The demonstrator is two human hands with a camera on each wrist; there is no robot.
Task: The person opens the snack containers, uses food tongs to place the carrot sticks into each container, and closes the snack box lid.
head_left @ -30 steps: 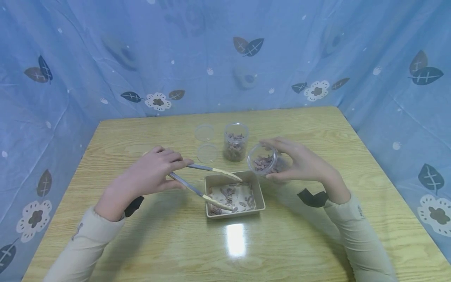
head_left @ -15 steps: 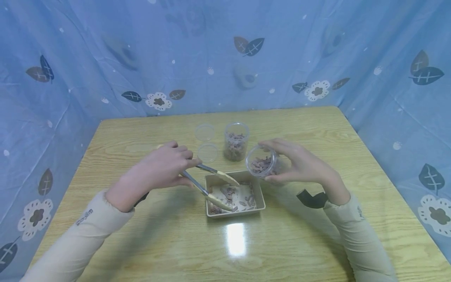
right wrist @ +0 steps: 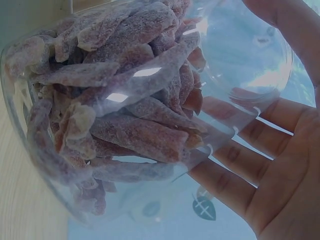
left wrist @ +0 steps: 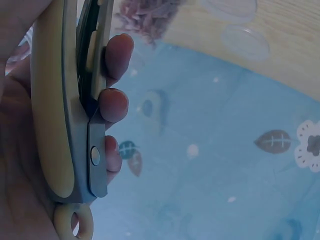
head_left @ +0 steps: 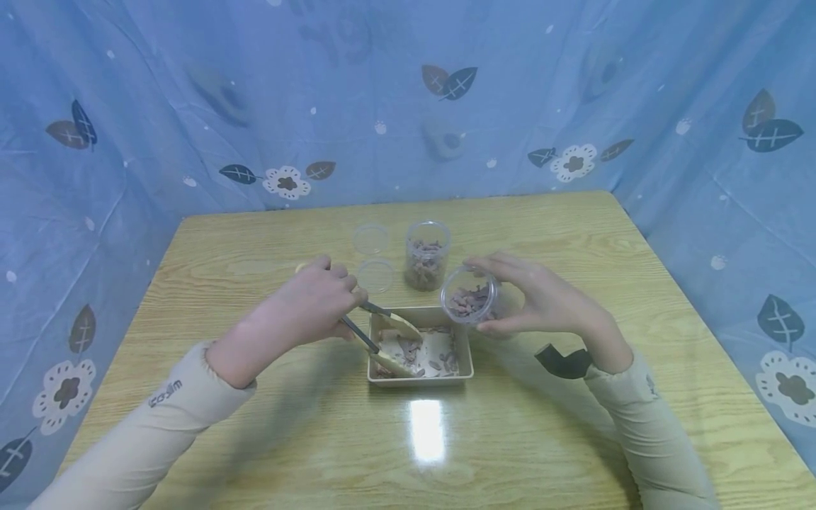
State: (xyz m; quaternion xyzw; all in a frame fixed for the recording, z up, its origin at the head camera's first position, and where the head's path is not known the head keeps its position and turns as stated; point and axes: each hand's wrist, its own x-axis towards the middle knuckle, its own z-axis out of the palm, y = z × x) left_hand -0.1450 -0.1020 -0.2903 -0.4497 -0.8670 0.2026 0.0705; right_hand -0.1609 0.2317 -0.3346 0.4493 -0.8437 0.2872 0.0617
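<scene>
My left hand (head_left: 296, 304) grips a pair of metal tongs (head_left: 401, 326) with cream tips and handle covers. The tips stand apart inside a small beige rectangular box (head_left: 421, 382), where several brownish dried strips (head_left: 440, 365) lie on its pale bottom. In the left wrist view, fingers wrap the tongs' handle (left wrist: 52, 110). My right hand (head_left: 542, 297) holds a clear round jar (head_left: 444, 294), tilted with its mouth toward the box's right back corner. Frosted dried strips (right wrist: 135, 125) fill much of this jar in the right wrist view.
Behind the box stands a second clear jar (head_left: 428, 232), upright, with similar strips inside. Two clear round lids, a far lid (head_left: 371, 239) and a near lid (head_left: 375, 276), lie to its left. A blue patterned curtain (head_left: 395, 106) borders the wooden table (head_left: 510, 439).
My left hand has moved right and the tongs' tips have come closer together. The box has turned and shifted slightly left. The tilted jar has moved a little left.
</scene>
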